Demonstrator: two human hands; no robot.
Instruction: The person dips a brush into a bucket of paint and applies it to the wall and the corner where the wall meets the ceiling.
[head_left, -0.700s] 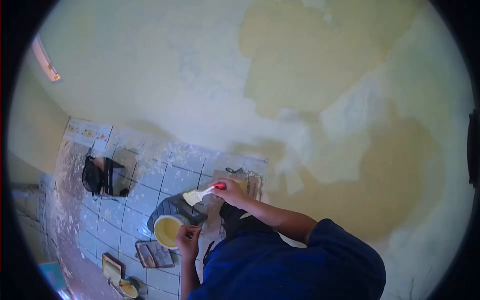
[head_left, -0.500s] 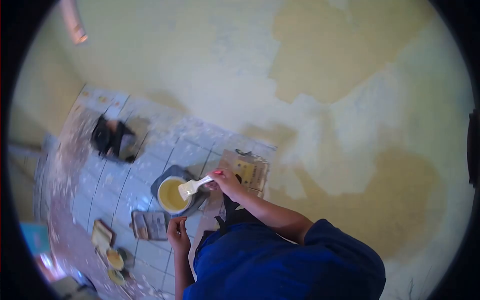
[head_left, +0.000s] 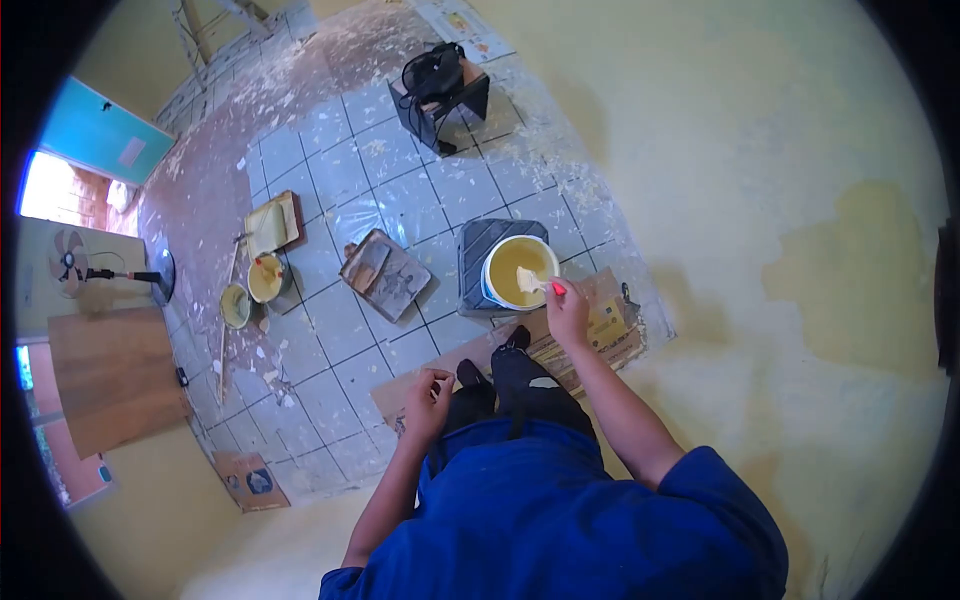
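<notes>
Over yellow paint bucket [head_left: 508, 249]: pale-bristled, red-handled brush [head_left: 541, 284], pinched in right hand [head_left: 568, 314]; left hand [head_left: 428, 401] loosely curled.

Room being painted: paint bucket [head_left: 519, 272], paint-flecked tiles [head_left: 330, 165].

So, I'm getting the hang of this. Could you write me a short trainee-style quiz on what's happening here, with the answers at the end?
1. Short answer: what tool does the right hand hold over the paint bucket?

2. Look at the left hand. True or false: it is touching the paint bucket.

3. Multiple choice: what colour is the door at the upper left?
a) red
b) turquoise
c) black

Key:
1. A paintbrush
2. False
3. b
</notes>
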